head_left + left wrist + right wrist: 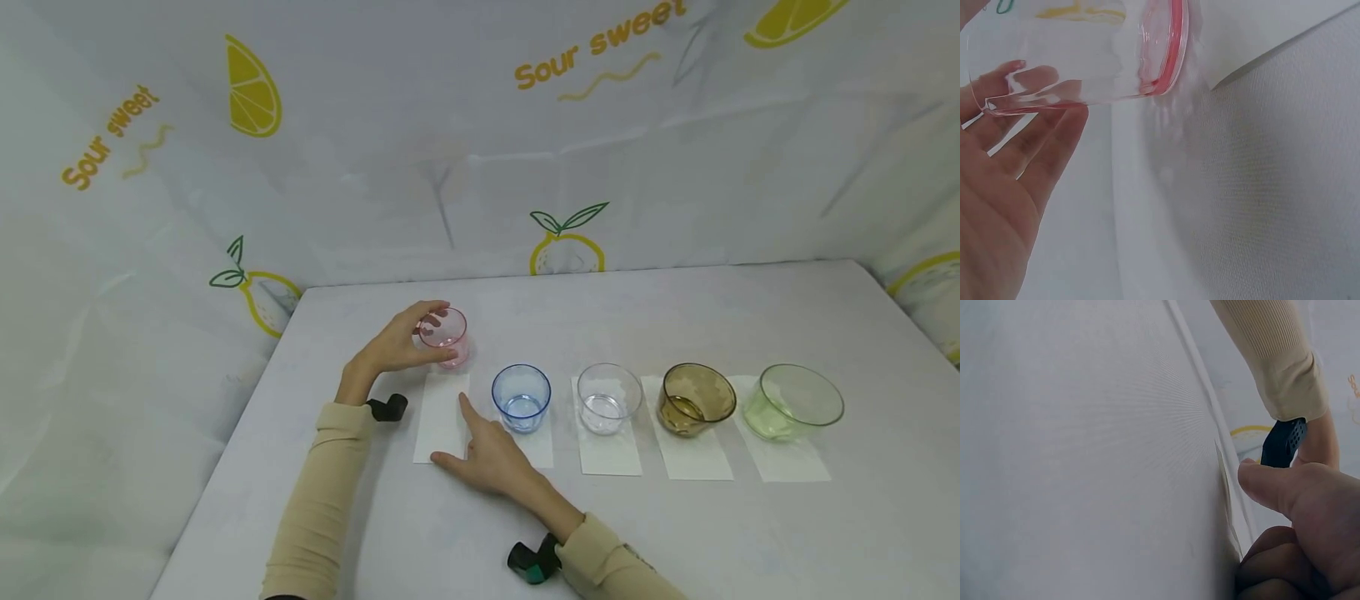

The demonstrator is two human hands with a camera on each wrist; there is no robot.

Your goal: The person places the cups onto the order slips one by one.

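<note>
My left hand (401, 340) grips a clear pink glass cup (454, 350) from its left side, with the thumb in front and the fingers behind. The cup is just beyond the far end of the leftmost white paper slip (440, 425). In the left wrist view the cup's thick pink base (1169, 47) shows close to the table, and fingers show through its wall. My right hand (491, 454) is low over that slip's right edge, index finger and thumb stretched out, the other fingers curled, nothing held. Beside it stands a blue glass cup (521, 400).
Farther right stand a colourless glass cup (609, 404), an amber glass cup (696, 404) and a pale green glass cup (798, 408), each on a white paper slip. The white table (675, 533) meets a lemon-printed curtain (375, 192) behind. Black wrist cameras sit beside both wrists.
</note>
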